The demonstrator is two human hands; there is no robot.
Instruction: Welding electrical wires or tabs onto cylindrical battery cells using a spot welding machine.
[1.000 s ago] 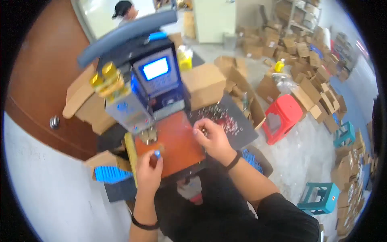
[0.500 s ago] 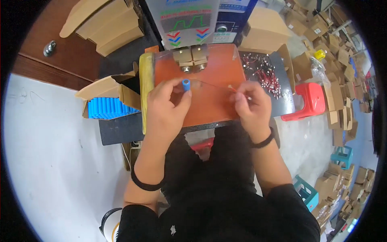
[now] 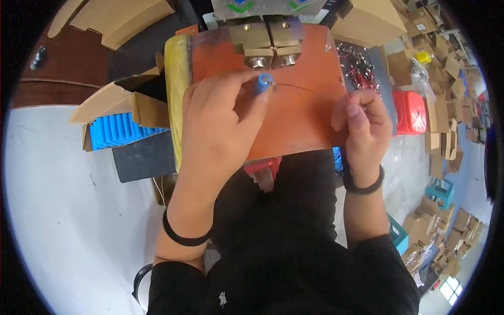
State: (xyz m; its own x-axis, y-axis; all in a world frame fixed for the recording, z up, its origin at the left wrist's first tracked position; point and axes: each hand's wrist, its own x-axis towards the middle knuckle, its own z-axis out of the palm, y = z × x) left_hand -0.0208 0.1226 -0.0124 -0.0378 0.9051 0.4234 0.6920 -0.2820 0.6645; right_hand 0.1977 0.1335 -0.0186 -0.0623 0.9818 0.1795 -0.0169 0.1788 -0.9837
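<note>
My left hand (image 3: 223,113) pinches a blue cylindrical battery cell (image 3: 262,87) between thumb and fingertips, its round end facing up. From that end a thin red wire (image 3: 295,86) runs out to the right over the orange mat. Just above the cell hang the two metal electrode blocks (image 3: 266,42) of a machine, apart from it. My right hand (image 3: 366,118) is over the mat's right edge, thumb and fingers pressed together. What lies in its pinch is too blurred to make out.
The orange mat (image 3: 299,123) covers the worktop, a yellow wrapped strip (image 3: 177,100) along its left. A carton (image 3: 149,111) of blue cells (image 3: 118,127) stands left. Red and black wires (image 3: 359,68) lie at the right, before a red stool (image 3: 410,113). Cartons (image 3: 438,110) crowd the far right.
The view has come closer to the machine. My left hand has brought the cell nearer the electrode blocks. My right hand has moved right, farther from the cell.
</note>
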